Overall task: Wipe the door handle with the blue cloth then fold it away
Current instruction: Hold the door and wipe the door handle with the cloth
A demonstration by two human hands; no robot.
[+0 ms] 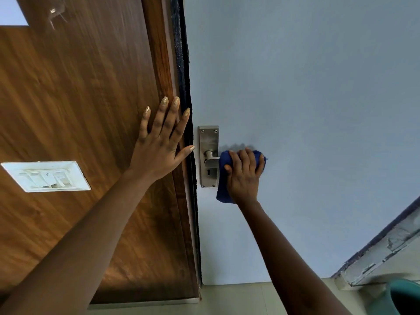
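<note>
The blue cloth [227,176] sits at centre frame, bunched over the lever of the door handle [210,159]. The right hand [244,176] has its grip clenched around cloth and lever. The handle's steel backplate is screwed to a pale grey-blue door [306,98]. Left of it, the left hand [161,144] lies flat, grip released, fingers spread on the wooden frame [91,98]. A white switch plate [46,176] is mounted at mid left; a green bucket [402,296] stands on the floor at lower right.

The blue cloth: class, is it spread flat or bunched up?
Bunched up: the blue cloth is wrapped round the metal lever door handle, gripped by the right hand.
</note>
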